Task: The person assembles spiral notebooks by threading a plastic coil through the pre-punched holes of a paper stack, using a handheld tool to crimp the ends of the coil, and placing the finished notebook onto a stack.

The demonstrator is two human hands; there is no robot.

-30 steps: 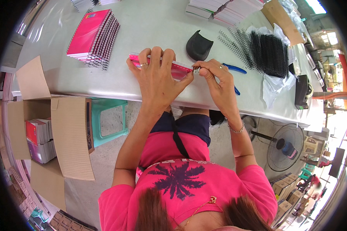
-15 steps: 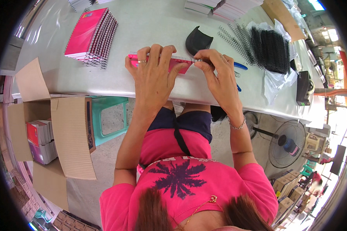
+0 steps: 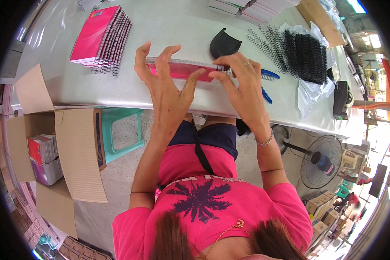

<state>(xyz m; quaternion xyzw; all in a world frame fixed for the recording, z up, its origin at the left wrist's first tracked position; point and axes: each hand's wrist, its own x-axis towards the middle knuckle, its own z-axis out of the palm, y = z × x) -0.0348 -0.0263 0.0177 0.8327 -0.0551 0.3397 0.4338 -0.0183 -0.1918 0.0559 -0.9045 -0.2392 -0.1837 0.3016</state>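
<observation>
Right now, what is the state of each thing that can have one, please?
Pink notebook: coil at its right end
Left hand: open, fingers spread
Right hand: curled at that end
Notebook stack: closed, coil-bound
Loose coils: heaped
Blue-handled tool: handles apart
Cardboard box: open, notebooks inside
Fan: spinning or still, cannot tell

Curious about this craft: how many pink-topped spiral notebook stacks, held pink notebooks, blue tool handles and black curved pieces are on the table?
Pink-topped spiral notebook stack: 1
Held pink notebook: 1
Blue tool handles: 2
Black curved piece: 1
Total: 5
</observation>
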